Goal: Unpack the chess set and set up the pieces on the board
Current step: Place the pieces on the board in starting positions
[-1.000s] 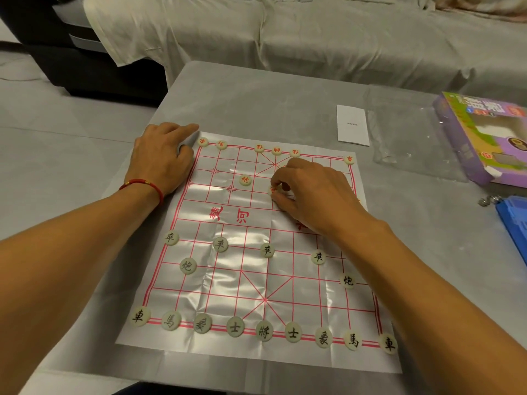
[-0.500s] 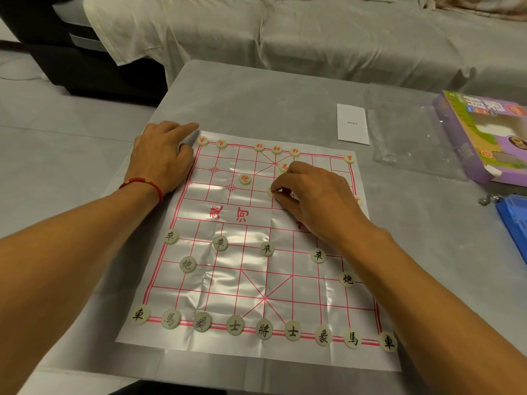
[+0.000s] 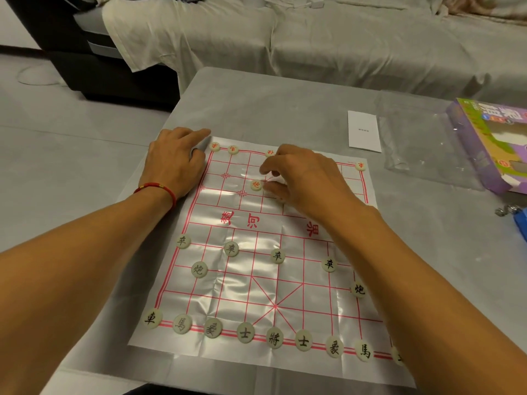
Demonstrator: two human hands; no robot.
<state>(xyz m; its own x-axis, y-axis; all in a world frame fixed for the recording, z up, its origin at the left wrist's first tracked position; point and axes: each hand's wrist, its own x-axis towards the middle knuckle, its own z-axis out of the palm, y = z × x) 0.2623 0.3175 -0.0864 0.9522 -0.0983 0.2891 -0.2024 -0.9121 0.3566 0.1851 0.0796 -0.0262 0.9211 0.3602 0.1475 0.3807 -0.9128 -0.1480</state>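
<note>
The shiny chess board sheet (image 3: 256,286) with a red grid lies on the grey table (image 3: 256,104). Black-marked pieces (image 3: 273,339) fill the near row, with soldiers and two cannons ahead of them. Red-marked pieces (image 3: 214,146) stand along the far row, and a red cannon (image 3: 255,184) sits inside the far half. My left hand (image 3: 174,161) rests on the sheet's far left corner, index finger straight. My right hand (image 3: 302,178) hovers over the far half just right of the red cannon, fingers curled, pinching a pale piece that is mostly hidden.
A white leaflet (image 3: 364,131), a clear plastic bag (image 3: 422,146) and the purple game box (image 3: 496,143) lie at the table's far right. Keys (image 3: 506,209) and a blue object (image 3: 520,223) sit at the right edge. A covered sofa (image 3: 342,38) stands behind.
My right hand has moved left and farther across the far half, now beside the red cannon and covering the pieces it touched before. My left hand stays on the corner.
</note>
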